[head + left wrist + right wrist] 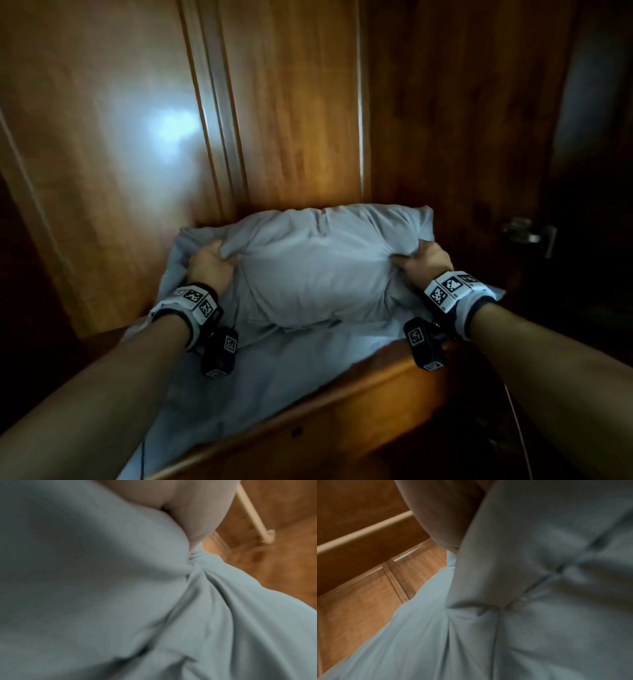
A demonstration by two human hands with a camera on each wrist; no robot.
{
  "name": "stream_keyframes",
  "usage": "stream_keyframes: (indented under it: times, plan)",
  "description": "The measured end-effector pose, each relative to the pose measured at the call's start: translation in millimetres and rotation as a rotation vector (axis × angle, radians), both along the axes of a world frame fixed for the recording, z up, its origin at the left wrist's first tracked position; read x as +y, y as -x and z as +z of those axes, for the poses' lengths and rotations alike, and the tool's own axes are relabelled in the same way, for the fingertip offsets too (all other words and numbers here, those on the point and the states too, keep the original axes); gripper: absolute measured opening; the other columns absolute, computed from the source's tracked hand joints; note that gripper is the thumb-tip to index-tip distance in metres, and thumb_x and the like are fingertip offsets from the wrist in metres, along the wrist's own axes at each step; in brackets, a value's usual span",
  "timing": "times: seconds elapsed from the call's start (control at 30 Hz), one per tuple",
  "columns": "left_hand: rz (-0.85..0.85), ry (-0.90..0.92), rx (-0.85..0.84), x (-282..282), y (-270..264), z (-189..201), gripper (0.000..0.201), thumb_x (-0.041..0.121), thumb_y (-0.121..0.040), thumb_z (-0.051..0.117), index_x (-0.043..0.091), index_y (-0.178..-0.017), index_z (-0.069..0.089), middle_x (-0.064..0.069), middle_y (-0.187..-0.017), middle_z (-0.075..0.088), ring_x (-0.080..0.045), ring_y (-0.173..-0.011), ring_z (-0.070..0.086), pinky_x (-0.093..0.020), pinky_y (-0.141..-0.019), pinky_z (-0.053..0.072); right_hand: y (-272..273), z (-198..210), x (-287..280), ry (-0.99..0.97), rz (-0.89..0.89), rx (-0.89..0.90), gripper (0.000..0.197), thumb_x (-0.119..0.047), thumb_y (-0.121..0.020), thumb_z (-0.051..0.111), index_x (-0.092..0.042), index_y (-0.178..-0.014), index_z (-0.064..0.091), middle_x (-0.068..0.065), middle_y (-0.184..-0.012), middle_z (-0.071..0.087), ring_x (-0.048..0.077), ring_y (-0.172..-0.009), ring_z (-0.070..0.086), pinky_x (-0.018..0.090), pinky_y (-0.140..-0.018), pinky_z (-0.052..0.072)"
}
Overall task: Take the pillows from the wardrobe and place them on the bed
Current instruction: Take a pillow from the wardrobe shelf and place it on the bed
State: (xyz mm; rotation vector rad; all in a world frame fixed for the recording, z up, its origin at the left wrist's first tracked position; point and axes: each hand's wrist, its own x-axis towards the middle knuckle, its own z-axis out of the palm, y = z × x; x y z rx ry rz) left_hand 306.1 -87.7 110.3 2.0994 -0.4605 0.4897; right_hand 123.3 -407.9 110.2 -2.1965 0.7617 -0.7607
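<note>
Now: left hand (209, 263) and right hand (423, 260) each bunch the grey pillow's (315, 270) sides (soft, light, likely saggy).

Pillow (308, 263) on wardrobe shelf (387, 383); left hand (207, 263), right hand (426, 258) flanking.

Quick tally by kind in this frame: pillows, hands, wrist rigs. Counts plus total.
Pale blue pillows: 2, top pillow on lower pillow
Hands: 2, left hand and right hand, both gripping the top pillow
Wrist rigs: 2, left rig, right rig
Total: 6
</note>
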Motion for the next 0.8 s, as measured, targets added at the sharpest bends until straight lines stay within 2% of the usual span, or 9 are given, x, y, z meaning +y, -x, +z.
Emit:
stream_keyframes:
  times: [0.07, 0.13, 0.3, 0.43, 0.5, 0.6, 0.67, 0.73, 0.8]
  plan:
    - [-0.039, 0.056, -0.016, -4, 42, -11, 0.016, 0.018, -0.088, 0.064, 0.006, -0.098, 0.068, -0.016, -0.102, 0.071, -0.029, -0.098, 0.065, -0.039, -0.09, 0.051, 51, -18, 5, -0.022, -0.014, -0.022, 0.039, -0.033, -0.083, 0.074, -0.004, -0.108, 0.067, 0.024, -0.115, 0.069, 0.042, -0.111, 0.063, 0.037, -0.09, 0.049]
    - [-0.077, 0.065, 0.001, -10, 85, -21, 0.014, 0.016, -0.089, 0.064, 0.005, -0.097, 0.067, -0.015, -0.1, 0.071, -0.025, -0.094, 0.063, -0.037, -0.087, 0.051, 101, -32, 10, -0.01, -0.026, -0.013, 0.038, -0.031, -0.084, 0.072, -0.003, -0.11, 0.067, 0.025, -0.115, 0.069, 0.043, -0.11, 0.063, 0.039, -0.09, 0.049]
    - [-0.191, -0.042, 0.12, -27, 174, -74, 0.02, 0.022, -0.086, 0.064, 0.007, -0.098, 0.07, -0.016, -0.101, 0.073, -0.032, -0.098, 0.066, -0.048, -0.093, 0.053, 221, -84, 20, -0.042, -0.105, 0.096, 0.038, -0.035, -0.086, 0.07, -0.003, -0.108, 0.067, 0.024, -0.112, 0.07, 0.042, -0.107, 0.063, 0.039, -0.087, 0.049]
    - [-0.269, -0.185, 0.254, -43, 227, -136, 0.023, 0.032, -0.084, 0.06, 0.015, -0.097, 0.069, -0.013, -0.099, 0.073, -0.034, -0.096, 0.067, -0.05, -0.091, 0.053, 309, -147, 35, -0.108, -0.186, 0.189, 0.038, -0.041, -0.085, 0.07, -0.008, -0.102, 0.064, 0.02, -0.106, 0.07, 0.04, -0.1, 0.065, 0.038, -0.082, 0.051]
    - [-0.298, -0.258, 0.313, -48, 251, -170, 0.028, 0.036, -0.081, 0.058, 0.017, -0.099, 0.067, -0.013, -0.101, 0.073, -0.035, -0.098, 0.067, -0.05, -0.092, 0.054, 343, -181, 46, -0.118, -0.202, 0.252, 0.039, -0.042, -0.084, 0.07, -0.013, -0.11, 0.066, 0.018, -0.109, 0.071, 0.039, -0.102, 0.066, 0.041, -0.086, 0.054]
    - [-0.341, -0.378, 0.374, -53, 289, -215, 0.024, 0.025, -0.087, 0.061, 0.011, -0.105, 0.067, -0.017, -0.106, 0.072, -0.037, -0.101, 0.065, -0.047, -0.092, 0.052, 384, -222, 62, -0.112, -0.227, 0.366, 0.048, -0.045, -0.083, 0.067, -0.023, -0.126, 0.061, 0.016, -0.12, 0.068, 0.038, -0.109, 0.064, 0.044, -0.092, 0.053]
    - [-0.357, -0.434, 0.416, -54, 306, -245, 0.025, 0.022, -0.088, 0.063, 0.004, -0.106, 0.065, -0.02, -0.108, 0.07, -0.039, -0.102, 0.064, -0.044, -0.09, 0.052, 406, -244, 69, -0.083, -0.258, 0.444, 0.051, -0.045, -0.084, 0.064, -0.023, -0.13, 0.058, 0.016, -0.122, 0.067, 0.038, -0.111, 0.063, 0.045, -0.092, 0.052]
    - [-0.396, -0.499, 0.473, -49, 317, -282, 0.022, 0.02, -0.084, 0.066, 0.001, -0.095, 0.066, -0.025, -0.1, 0.07, -0.041, -0.096, 0.066, -0.042, -0.082, 0.052, 428, -266, 81, -0.077, -0.272, 0.501, 0.047, -0.042, -0.086, 0.061, -0.02, -0.126, 0.059, 0.016, -0.119, 0.069, 0.039, -0.109, 0.063, 0.046, -0.091, 0.052]
    - [-0.421, -0.58, 0.525, -40, 334, -320, 0.02, 0.017, -0.082, 0.068, 0.0, -0.091, 0.067, -0.027, -0.095, 0.071, -0.041, -0.092, 0.067, -0.041, -0.079, 0.052, 451, -288, 96, -0.075, -0.283, 0.563, 0.04, -0.038, -0.085, 0.061, -0.017, -0.12, 0.062, 0.017, -0.114, 0.07, 0.039, -0.106, 0.063, 0.047, -0.09, 0.052]
